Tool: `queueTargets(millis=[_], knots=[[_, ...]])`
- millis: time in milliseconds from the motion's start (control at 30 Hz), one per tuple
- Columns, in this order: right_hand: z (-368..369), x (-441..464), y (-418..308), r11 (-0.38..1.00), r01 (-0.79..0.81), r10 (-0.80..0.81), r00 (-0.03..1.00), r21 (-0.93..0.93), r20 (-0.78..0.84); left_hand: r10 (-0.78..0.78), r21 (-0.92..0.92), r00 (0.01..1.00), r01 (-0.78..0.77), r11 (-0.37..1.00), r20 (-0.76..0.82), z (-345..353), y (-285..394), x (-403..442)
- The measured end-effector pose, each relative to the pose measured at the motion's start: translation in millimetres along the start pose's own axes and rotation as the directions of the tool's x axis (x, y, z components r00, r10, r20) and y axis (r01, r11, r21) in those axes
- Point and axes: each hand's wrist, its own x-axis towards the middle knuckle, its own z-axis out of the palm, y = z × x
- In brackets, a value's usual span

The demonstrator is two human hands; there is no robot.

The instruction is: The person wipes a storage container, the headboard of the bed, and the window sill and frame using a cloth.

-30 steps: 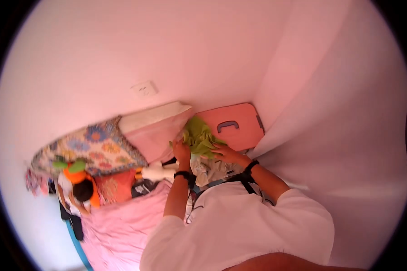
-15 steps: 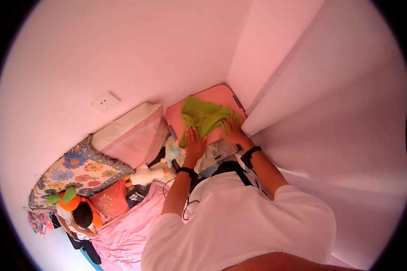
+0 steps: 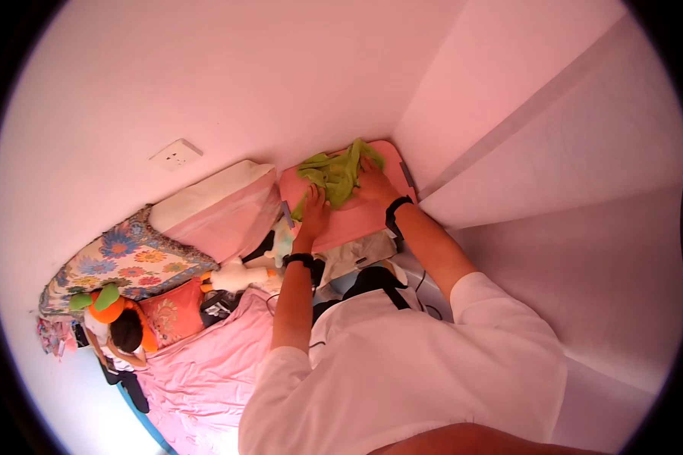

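Note:
A crumpled green cloth [image 3: 332, 171] lies bunched on the pink lid of a storage box [image 3: 364, 220] in the corner. My left hand [image 3: 316, 208] rests at the cloth's near left edge, fingers stretched out. Against the cloth's right side, my right hand [image 3: 373, 182] presses with its fingers extended; its fingertips are partly lost among the folds. Both hands lie on top of the cloth and neither wraps round it. Dark bands circle both wrists.
Left of the box are a pink-and-white storage bag [image 3: 224, 205], a floral cover [image 3: 129, 254] and a white plush toy [image 3: 239, 276]. A person [image 3: 125, 330] leans on the pink bedding [image 3: 205, 364]. Walls rise behind, with a socket [image 3: 176, 154]; a pale curtain-like panel [image 3: 539, 250] stands right.
Both hands have moved farther up the lid, the right one more. The green cloth has bunched up and shifted toward the back, baring more of the lid's near part.

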Motion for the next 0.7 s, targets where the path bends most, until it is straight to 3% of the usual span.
queueTargets(millis=[33,67,133,267,300,367,400,467,533,567,600,633,667,700], knots=[[0.7,4.6,-13.7,0.993,0.098,-0.099,0.995,-0.063,-0.020,-0.052,-0.332,0.998,0.058,0.941,0.028,-7.0,-8.6,0.7],[7.8,7.5,-25.6,0.994,0.097,-0.099,0.995,-0.049,-0.034,-0.090,-0.628,0.993,0.117,0.769,0.075,-9.9,-16.6,-0.3],[32.0,1.7,-43.6,0.986,0.167,-0.167,0.986,0.025,0.003,-0.066,-0.522,0.997,0.075,0.850,0.037,9.6,-45.4,-9.7],[38.9,-34.8,-71.5,0.985,0.057,-0.032,0.988,0.162,-0.151,0.082,-0.191,0.995,-0.091,0.977,-0.055,11.2,-39.5,-20.1],[31.1,-56.0,-84.7,0.983,-0.063,0.085,0.988,0.170,-0.128,0.141,-0.195,0.990,-0.140,0.971,-0.011,14.2,-36.1,-17.0],[19.8,-90.6,-100.2,0.948,-0.252,0.282,0.947,0.193,-0.151,0.118,-0.130,0.990,-0.127,0.983,-0.072,17.1,-34.8,-1.5],[20.9,-112.7,-110.6,0.947,-0.254,0.290,0.940,0.200,-0.182,0.194,-0.133,0.981,-0.193,0.972,-0.006,19.0,-40.6,-0.8],[29.4,-153.0,-125.9,0.920,-0.328,0.374,0.896,0.214,-0.238,0.327,-0.015,0.929,-0.334,0.942,-0.174,32.1,-48.9,3.5],[43.1,-182.8,-142.4,0.922,-0.291,0.352,0.906,0.256,-0.236,0.381,0.055,0.917,-0.377,0.924,-0.117,11.5,-24.5,-6.0],[39.1,-198.3,-151.0,0.899,-0.351,0.416,0.871,0.261,-0.262,0.387,0.071,0.914,-0.381,0.922,-0.126,8.5,-16.6,-7.3],[35.8,-212.5,-168.3,0.863,-0.377,0.448,0.879,0.336,-0.164,0.389,0.092,0.912,-0.380,0.921,-0.131,6.6,-16.2,-9.5],[38.8,-227.9,-188.1,0.816,-0.396,0.465,0.882,0.421,-0.071,0.391,-0.043,0.908,-0.401,0.915,-0.153,14.3,-25.5,-5.0],[44.9,-242.2,-201.2,0.786,-0.430,0.519,0.849,0.444,-0.097,0.383,-0.177,0.907,-0.411,0.894,-0.174,22.6,-31.0,1.2],[50.1,-257.0,-211.4,0.810,-0.411,0.494,0.862,0.417,-0.110,0.404,-0.048,0.914,-0.406,0.913,-0.033,11.9,-20.4,-0.5]])
